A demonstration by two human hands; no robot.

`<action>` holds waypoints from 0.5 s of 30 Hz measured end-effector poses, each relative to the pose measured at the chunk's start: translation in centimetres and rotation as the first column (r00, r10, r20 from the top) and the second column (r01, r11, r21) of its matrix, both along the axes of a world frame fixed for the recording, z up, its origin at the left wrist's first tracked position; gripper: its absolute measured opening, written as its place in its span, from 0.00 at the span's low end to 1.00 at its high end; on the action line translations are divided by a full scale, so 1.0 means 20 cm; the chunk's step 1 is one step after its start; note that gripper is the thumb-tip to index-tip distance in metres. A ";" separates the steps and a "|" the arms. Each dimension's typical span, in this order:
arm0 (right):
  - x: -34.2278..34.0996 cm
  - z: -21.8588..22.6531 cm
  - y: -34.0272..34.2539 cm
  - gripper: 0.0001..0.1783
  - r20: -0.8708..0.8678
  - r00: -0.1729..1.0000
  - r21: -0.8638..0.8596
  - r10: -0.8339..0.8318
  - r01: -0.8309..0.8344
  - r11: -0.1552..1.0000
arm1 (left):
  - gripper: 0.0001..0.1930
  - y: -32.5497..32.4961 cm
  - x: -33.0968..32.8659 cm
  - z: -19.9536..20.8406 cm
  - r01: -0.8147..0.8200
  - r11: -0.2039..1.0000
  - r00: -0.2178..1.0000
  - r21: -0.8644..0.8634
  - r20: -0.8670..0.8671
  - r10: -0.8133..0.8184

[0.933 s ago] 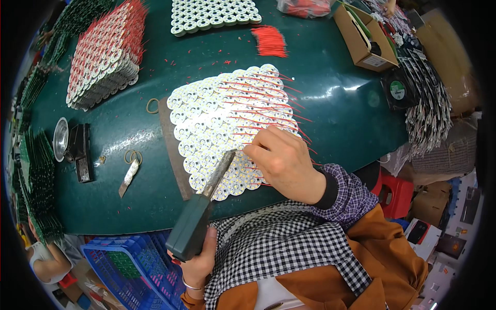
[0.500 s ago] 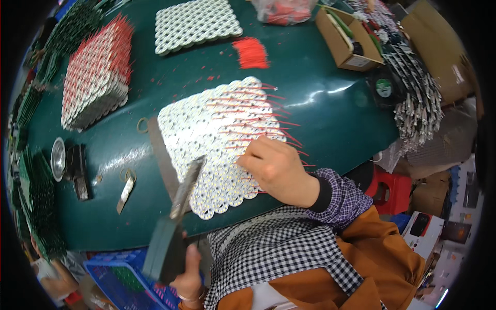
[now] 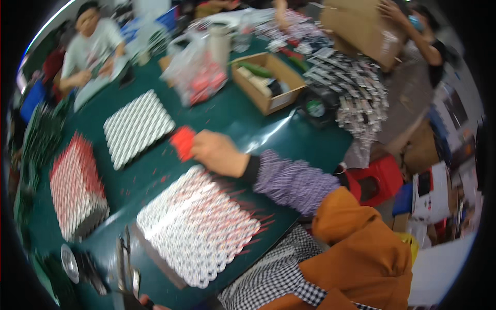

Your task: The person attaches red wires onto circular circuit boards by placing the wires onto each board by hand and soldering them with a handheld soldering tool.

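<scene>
My right hand [image 3: 219, 153] reaches across to a small bundle of short red wires [image 3: 182, 142]. Its fingers are curled at the bundle's right edge; blur hides whether any wire is between them. Only part of my left hand [image 3: 148, 302] shows at the lower edge, closed around the dark handle of a tool with a long metal shaft [image 3: 121, 261]. Between the hands lies a panel of joined round white LED boards [image 3: 181, 230], with red wires sticking out along its right side. A dark strip [image 3: 157, 258] runs along the panel's left edge.
A stack of wired panels [image 3: 77, 191] stands at left, with a bare white panel [image 3: 138, 129] behind. Farther back are a plastic bag [image 3: 199, 77], a cardboard box [image 3: 268, 85] and a tape roll [image 3: 315, 107]. A metal dish [image 3: 69, 262] lies at lower left. Two other people work nearby.
My right hand has left the LED panel and moved to the red wire bundle. My left hand and its tool have drawn off the panel toward the lower left. The view has shifted.
</scene>
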State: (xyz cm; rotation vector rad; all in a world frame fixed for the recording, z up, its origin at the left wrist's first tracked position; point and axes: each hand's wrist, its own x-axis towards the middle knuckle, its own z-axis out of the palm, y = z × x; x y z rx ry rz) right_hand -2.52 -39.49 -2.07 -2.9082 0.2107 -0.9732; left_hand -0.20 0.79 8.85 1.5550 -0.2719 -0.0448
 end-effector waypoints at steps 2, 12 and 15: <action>0.11 -0.07 -0.04 0.03 -0.011 1.000 -0.052 0.010 -0.011 0.999 | 0.20 0.02 -0.01 -0.10 0.038 0.999 0.999 0.010 -0.026 -0.037; 0.16 -0.12 -0.08 0.04 0.002 1.000 -0.122 -0.031 0.031 0.992 | 0.20 -0.08 0.00 -0.15 -0.011 1.000 0.996 0.021 -0.083 0.013; 0.16 -0.12 -0.08 0.05 0.016 1.000 -0.127 -0.025 0.027 0.992 | 0.20 -0.11 0.01 -0.13 -0.006 1.000 0.998 -0.001 -0.067 0.006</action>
